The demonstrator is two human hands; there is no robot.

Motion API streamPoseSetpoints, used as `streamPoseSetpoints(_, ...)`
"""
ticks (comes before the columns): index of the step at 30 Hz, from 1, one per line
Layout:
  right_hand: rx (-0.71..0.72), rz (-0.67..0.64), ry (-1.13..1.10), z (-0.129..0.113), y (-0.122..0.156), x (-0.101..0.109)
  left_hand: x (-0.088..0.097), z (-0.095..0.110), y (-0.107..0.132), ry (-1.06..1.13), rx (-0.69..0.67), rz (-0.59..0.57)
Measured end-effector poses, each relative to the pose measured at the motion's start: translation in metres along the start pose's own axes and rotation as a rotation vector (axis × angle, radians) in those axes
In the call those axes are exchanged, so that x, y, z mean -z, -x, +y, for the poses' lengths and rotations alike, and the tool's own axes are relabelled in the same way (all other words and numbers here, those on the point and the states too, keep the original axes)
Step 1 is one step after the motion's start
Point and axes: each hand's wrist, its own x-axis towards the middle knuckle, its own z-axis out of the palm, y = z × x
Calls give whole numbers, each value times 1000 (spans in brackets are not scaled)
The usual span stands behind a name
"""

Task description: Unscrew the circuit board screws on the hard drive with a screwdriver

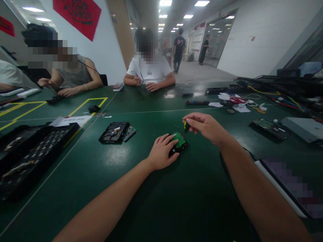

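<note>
Screwdriver (186,125), yellow and black handle, sits pinched between the thumb and fingertips of my right hand (205,127). Its shaft points down at the right side of a green circuit board (179,139); I can't tell if the tip is seated in a screw. That board lies on a small black drive (186,146), flat on the green counter (176,191), about mid-view, just in front of my two hands. My left hand (161,151) rests palm down on the drive's left part, fingers spread over the board, thumb along the near edge; it isn't closed round anything.

Left of that, apart, I log another black drive (114,132) with a loose circuit board (130,133) just beside it. Further left: big black tray (71,129) with parts in it, paper sheet (80,120) behind.

On my right: black unit with a board on top (268,129), grey metal box (304,127) near it, red cable (237,100) and paper scraps (241,108) further back, dark cable pile at far right.

Across the counter I see one co-worker in white (150,69), forearms on the edge, and one in a grey top (73,72), both hands at a dark part (55,99).
</note>
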Motion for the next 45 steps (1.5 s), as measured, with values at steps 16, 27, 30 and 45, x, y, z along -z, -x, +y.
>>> streamPoseSetpoints(16, -7, 41, -52, 4, -3, -4, -1, -1, 0, -5, 4, -2)
streamPoseSetpoints(27, -45, 125, 4, 2, -1, -5, 1, 0, 0, -4, -1, -4)
streamPoseSetpoints(30, -41, 112, -13, 4, -2, -5, 0, 0, 0, -2, -3, 2)
streamPoseSetpoints(45, -32, 48, -18, 4, -2, -6, 1, 0, 0, -5, -8, 2)
